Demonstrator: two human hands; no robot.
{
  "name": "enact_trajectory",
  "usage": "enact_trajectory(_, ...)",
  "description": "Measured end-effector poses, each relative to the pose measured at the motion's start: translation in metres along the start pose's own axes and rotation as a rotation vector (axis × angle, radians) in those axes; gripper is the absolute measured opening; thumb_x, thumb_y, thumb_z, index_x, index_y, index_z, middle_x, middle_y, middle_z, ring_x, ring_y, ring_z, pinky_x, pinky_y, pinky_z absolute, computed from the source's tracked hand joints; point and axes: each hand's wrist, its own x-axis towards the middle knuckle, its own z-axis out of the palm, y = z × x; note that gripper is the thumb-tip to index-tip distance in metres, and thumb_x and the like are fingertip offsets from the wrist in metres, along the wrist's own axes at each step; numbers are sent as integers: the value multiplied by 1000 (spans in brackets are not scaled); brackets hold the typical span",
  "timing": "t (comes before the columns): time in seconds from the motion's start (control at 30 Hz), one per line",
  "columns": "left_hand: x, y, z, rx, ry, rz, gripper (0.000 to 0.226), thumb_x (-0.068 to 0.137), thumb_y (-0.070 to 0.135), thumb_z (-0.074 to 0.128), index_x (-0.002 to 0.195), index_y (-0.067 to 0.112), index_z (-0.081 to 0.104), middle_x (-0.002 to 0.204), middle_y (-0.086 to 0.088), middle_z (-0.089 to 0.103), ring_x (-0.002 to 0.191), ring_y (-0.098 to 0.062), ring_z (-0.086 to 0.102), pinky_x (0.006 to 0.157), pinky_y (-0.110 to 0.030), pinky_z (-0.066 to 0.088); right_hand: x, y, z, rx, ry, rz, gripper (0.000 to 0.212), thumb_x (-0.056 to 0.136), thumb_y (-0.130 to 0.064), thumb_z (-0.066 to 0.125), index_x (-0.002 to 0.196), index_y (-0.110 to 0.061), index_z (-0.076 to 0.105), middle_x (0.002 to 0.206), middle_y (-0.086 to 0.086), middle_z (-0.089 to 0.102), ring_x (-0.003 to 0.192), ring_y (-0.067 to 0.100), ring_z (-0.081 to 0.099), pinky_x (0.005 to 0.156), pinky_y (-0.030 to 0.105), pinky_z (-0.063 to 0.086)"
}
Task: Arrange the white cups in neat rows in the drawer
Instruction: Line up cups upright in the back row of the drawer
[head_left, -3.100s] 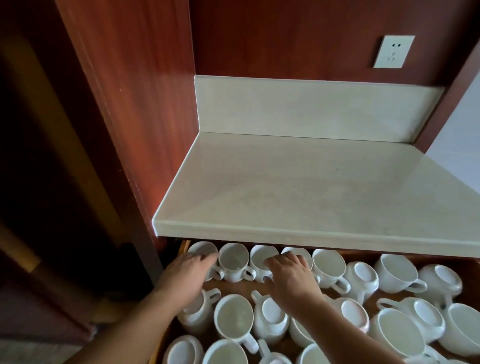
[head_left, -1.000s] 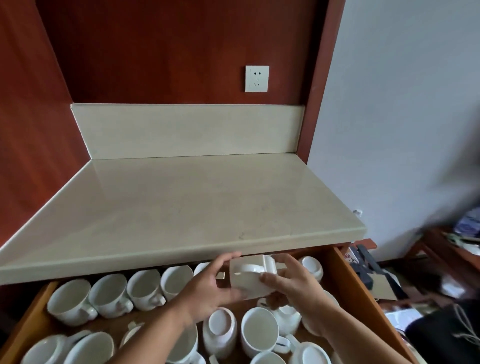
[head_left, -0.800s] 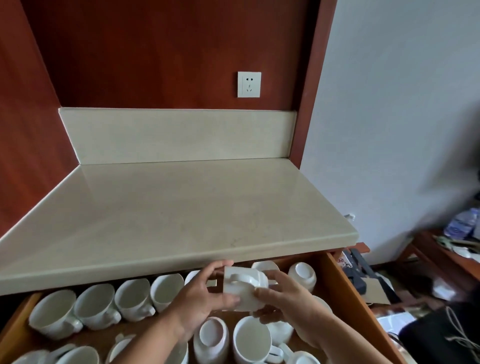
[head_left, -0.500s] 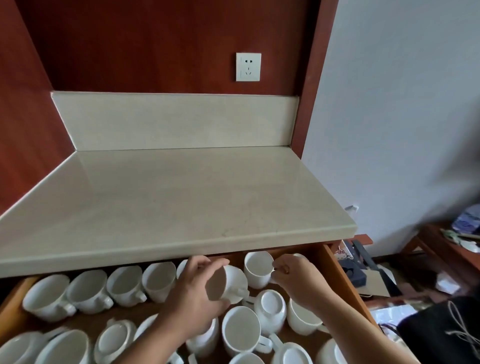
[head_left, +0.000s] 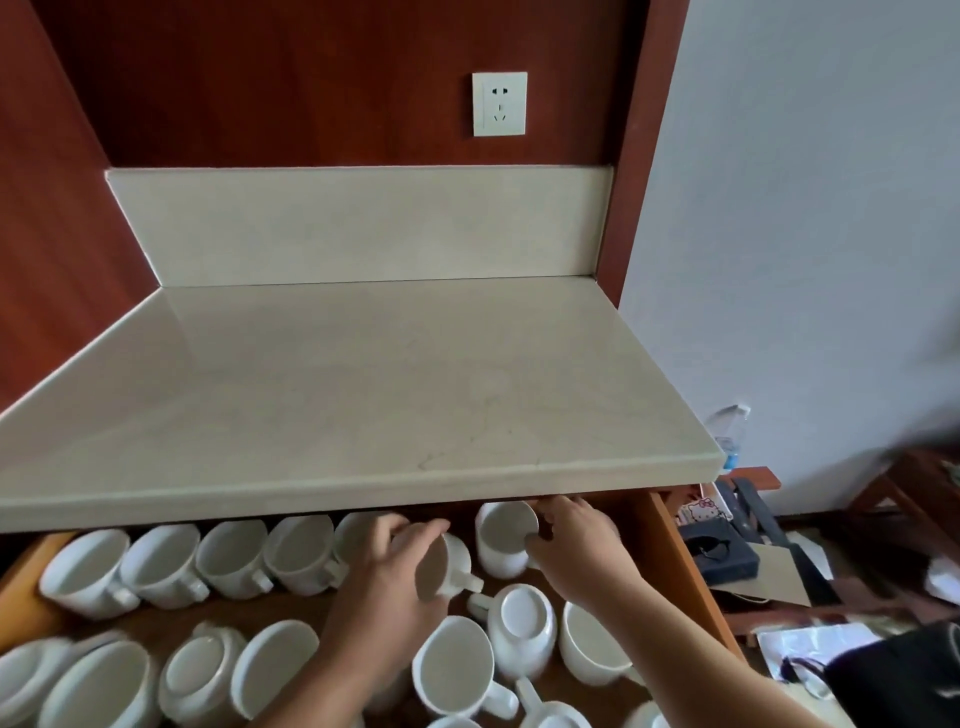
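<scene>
Head view: at an open drawer (head_left: 675, 561) under a pale counter (head_left: 363, 389), a person's left hand (head_left: 387, 577) has its fingers curled round a white cup (head_left: 441, 564). The cup is tilted, mouth toward the camera and handle to the lower right. It hangs over the gap between the back row (head_left: 231, 556) of upright cups on the left and the end cup (head_left: 506, 538) near the drawer's right wall. The right hand (head_left: 576, 540) lies against the end cup's right side, but whether it pinches the cup or only steadies it cannot be told.

The step appears to be filling that gap. To do it well, the cup should probably be turned upright first and its handle swung to the front right like its neighbours'. It can then be lowered straight down so that china does not knock china. The counter's edge overhangs the row, so headroom looks tight. An upturned cup (head_left: 522, 621) and loose cups (head_left: 452, 670) in front await sorting.
</scene>
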Motion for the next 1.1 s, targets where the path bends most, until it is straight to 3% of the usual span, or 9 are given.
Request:
enact_trajectory(0.1, 4, 2, 4, 50, -19, 45, 77, 71, 33, 71, 140, 50, 44, 138, 15, 34, 126, -13, 51, 90, -30, 53, 2, -3, 4, -31, -77, -42, 52, 92, -29, 55, 142, -20, 48, 141, 4, 50, 130, 23, 45, 101, 31, 38)
enact_trajectory(0.2, 9, 8, 3, 147, -81, 81, 75, 78, 31, 65, 146, 49, 39, 146, 13, 27, 133, -13, 42, 92, -29, 52, 4, -2, 10, 36, -99, -21, 57, 91, -27, 56, 146, -19, 42, 144, 7, 46, 128, 27, 48, 102, 35, 44)
enact_trajectory(0.37, 18, 6, 1, 235, -165, 110, 79, 90, 33, 64, 156, 45, 23, 155, 7, 20, 142, -18, 31, 109, -32, 42, 6, -5, 12, -8, -127, -32, 52, 91, -26, 55, 140, -14, 46, 138, 8, 53, 127, 25, 50, 96, 31, 41)
enact_trajectory(0.5, 20, 0, 6, 302, -155, 102, 83, 92, 35, 62, 161, 30, 17, 165, 3, 18, 148, -22, 27, 119, -33, 29, 11, -3, 17, -15, -123, -17, 52, 90, -29, 58, 139, -15, 47, 136, 8, 54, 125, 25, 50, 87, 29, 38)
enact_trajectory(0.77, 33, -2, 15, 351, -130, 170, 74, 93, 34, 63, 157, 14, 31, 161, -2, 29, 146, -27, 31, 122, -36, 22, 17, 1, 22, 1, -129, 36, 67, 85, -29, 61, 148, -18, 40, 142, 4, 54, 126, 24, 54, 90, 31, 45)
enact_trajectory(0.97, 35, -9, 25, 360, -86, 194, 60, 89, 37, 69, 142, 17, 50, 150, 0, 43, 133, -28, 45, 116, -39, 35, 18, 2, 25, 3, -124, 34, 72, 85, -32, 66, 150, -21, 38, 143, 2, 55, 122, 21, 57, 87, 29, 48)
enact_trajectory(1.1, 35, -17, 18, 279, -41, 207, 73, 77, 52, 76, 140, 24, 54, 147, 10, 48, 136, -21, 43, 116, -40, 35, 16, 2, 27, 66, -103, 49, 69, 82, -31, 71, 145, -24, 44, 130, -1, 63, 110, 18, 63, 79, 29, 50)
